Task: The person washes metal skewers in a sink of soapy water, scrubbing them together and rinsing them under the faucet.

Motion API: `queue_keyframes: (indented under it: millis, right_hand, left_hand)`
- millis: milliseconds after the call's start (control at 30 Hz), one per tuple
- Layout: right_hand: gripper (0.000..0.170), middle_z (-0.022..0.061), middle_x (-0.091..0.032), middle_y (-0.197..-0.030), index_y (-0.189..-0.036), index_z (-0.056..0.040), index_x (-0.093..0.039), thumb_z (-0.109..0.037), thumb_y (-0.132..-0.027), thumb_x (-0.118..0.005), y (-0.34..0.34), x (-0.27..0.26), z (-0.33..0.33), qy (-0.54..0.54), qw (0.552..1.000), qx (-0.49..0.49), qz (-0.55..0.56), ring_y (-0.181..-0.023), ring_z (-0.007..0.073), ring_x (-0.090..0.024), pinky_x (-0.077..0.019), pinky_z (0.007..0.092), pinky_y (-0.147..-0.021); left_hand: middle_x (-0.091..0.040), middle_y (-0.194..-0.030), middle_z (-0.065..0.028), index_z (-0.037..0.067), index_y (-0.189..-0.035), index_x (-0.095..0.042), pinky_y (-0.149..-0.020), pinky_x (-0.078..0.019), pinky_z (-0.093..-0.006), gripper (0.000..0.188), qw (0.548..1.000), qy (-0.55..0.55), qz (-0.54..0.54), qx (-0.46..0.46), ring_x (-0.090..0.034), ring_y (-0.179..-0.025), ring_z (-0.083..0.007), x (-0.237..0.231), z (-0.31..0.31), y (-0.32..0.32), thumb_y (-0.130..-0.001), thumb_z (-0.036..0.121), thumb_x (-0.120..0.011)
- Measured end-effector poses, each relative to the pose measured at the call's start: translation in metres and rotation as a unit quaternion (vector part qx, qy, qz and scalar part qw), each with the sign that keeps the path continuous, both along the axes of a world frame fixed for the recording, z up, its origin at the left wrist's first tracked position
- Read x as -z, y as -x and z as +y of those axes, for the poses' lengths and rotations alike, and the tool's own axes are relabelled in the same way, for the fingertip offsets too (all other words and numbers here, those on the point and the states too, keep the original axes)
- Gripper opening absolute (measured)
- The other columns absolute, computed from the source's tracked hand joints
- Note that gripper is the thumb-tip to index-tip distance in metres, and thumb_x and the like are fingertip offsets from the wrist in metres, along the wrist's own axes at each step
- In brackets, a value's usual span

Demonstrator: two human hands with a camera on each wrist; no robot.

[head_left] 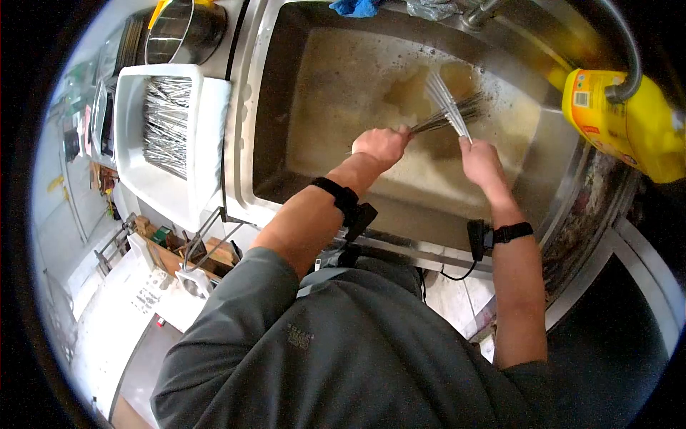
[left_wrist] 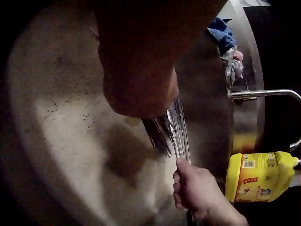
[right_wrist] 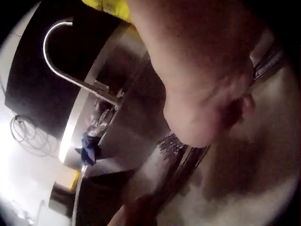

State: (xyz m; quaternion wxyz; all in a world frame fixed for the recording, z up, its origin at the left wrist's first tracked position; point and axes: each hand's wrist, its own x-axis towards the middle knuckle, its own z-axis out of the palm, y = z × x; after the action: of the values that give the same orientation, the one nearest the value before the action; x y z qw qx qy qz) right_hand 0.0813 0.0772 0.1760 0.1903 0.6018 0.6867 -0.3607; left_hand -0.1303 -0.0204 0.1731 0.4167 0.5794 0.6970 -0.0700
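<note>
Over the metal sink, the left hand [head_left: 382, 148] grips a bundle of thin dark metal rods [head_left: 457, 114] that fan out to the right. From the near right, the right hand [head_left: 482, 163] holds a brighter bundle of metal rods [head_left: 441, 96] by its lower end, pointing up and away. The two bundles cross in the head view. In the left wrist view the right hand [left_wrist: 200, 188] has its fingers curled round the rods [left_wrist: 181, 129]. The left palm and its fingertips are mostly hidden.
Brown liquid lies on the sink floor [head_left: 329, 93]. Left of the sink, a white tub [head_left: 128, 157] holds many metal rods beside a steel pot [head_left: 187, 36]. A yellow jug [head_left: 597, 107] stands on the right, near a tap. A blue cloth [head_left: 355, 7] lies on the far rim.
</note>
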Motion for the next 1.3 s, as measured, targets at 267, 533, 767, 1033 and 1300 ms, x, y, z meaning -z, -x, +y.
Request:
queue_keyframes:
  millis: [267,533,767,1033,1300]
  right_hand:
    - [0.05,0.0279,-0.06,-0.081,-0.081,0.0046,-0.062,-0.04,-0.091,-0.041,-0.006,0.013,0.011,-0.03,0.998,0.04,0.043,-0.078,0.0446,-0.058,-0.0452,0.0478,-0.072]
    - [0.057,0.0313,-0.057,-0.1,-0.093,0.0068,-0.061,-0.044,-0.093,-0.035,-0.017,0.024,0.026,0.0,0.999,0.049,0.01,-0.093,0.0452,-0.055,-0.0424,0.0481,-0.086]
    - [0.053,0.0302,-0.058,-0.096,-0.09,0.0058,-0.062,-0.042,-0.091,-0.039,-0.01,0.023,0.011,0.007,0.999,-0.013,0.035,-0.093,0.0441,-0.056,-0.043,0.0471,-0.084]
    - [0.047,0.0268,-0.061,-0.091,-0.089,0.0035,-0.062,-0.038,-0.092,-0.039,0.004,0.008,0.007,-0.027,0.999,-0.036,0.013,-0.088,0.0427,-0.058,-0.0451,0.0487,-0.079]
    - [0.044,0.0264,-0.061,-0.09,-0.084,0.0019,-0.064,-0.036,-0.089,-0.043,-0.017,0.025,0.037,-0.065,0.997,0.026,-0.032,-0.084,0.0429,-0.059,-0.0459,0.0482,-0.077]
  left_hand:
    - [-0.064,-0.093,-0.0185,0.01,-0.112,-0.043,-0.07,-0.0501,-0.0453,0.03,0.998,0.051,0.033,0.022,-0.062,-0.086,-0.0359,-0.016,0.006,0.002,-0.096,0.031,-0.03]
    - [-0.064,-0.094,-0.0168,0.01,-0.112,-0.043,-0.07,-0.0505,-0.0443,0.028,0.997,0.027,0.055,0.037,-0.063,-0.085,-0.0345,-0.013,0.011,-0.001,-0.095,0.03,-0.031]
    - [-0.065,-0.088,-0.0163,0.017,-0.125,-0.038,-0.065,-0.0517,-0.0452,0.034,0.996,0.001,0.069,0.061,-0.064,-0.079,-0.0354,0.003,0.015,0.006,-0.095,0.032,-0.03]
    - [-0.064,-0.097,-0.0157,0.013,-0.121,-0.042,-0.07,-0.0514,-0.0433,0.031,0.994,0.0,0.089,0.056,-0.063,-0.087,-0.0336,0.002,0.021,0.006,-0.095,0.026,-0.031]
    - [-0.064,-0.086,-0.0211,0.006,-0.108,-0.051,-0.071,-0.0486,-0.0499,0.04,0.997,0.032,0.046,-0.049,-0.061,-0.082,-0.0403,0.021,0.019,0.012,-0.095,0.037,-0.028]
